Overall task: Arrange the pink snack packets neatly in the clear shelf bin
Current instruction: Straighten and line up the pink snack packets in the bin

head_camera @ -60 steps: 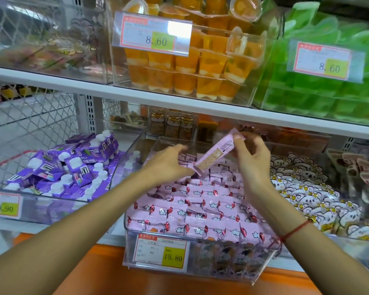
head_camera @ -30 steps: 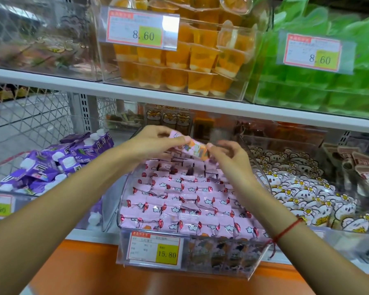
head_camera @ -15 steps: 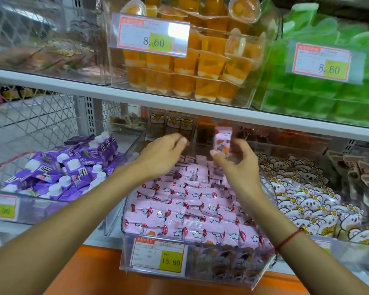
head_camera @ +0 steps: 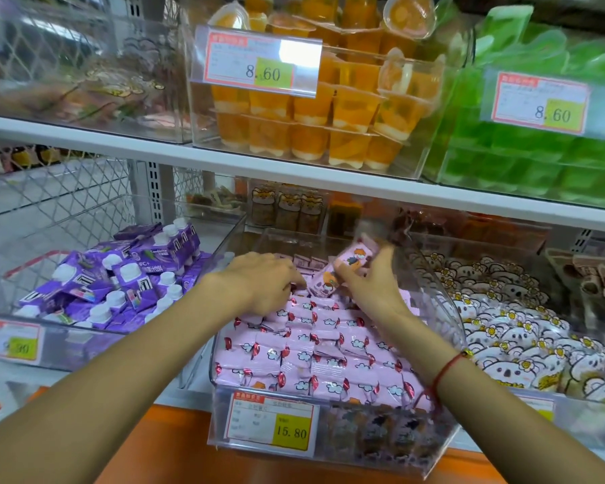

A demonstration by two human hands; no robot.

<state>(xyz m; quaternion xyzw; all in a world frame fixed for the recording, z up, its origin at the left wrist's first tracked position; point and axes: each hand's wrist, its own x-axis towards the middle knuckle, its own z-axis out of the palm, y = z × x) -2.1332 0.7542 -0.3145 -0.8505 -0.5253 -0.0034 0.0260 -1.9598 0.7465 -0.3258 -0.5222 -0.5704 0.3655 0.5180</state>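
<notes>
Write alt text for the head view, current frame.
Two bare hands work at the back of a clear bin of pink packets: the right hand holds one packet tilted above the rows, the left hand rests on them. A 15.80 tag fronts the bin.

Clear bin (head_camera: pixel 437 302) open at the top, entry capped overhead by the white shelf board (head_camera: pixel 294 176), floor packed with pink packets (head_camera: pixel 315 347), both hands (head_camera: pixel 262 284) (head_camera: pixel 367 288) filling the rear gap, sides hemmed by neighbouring bins (head_camera: pixel 203 260).
</notes>
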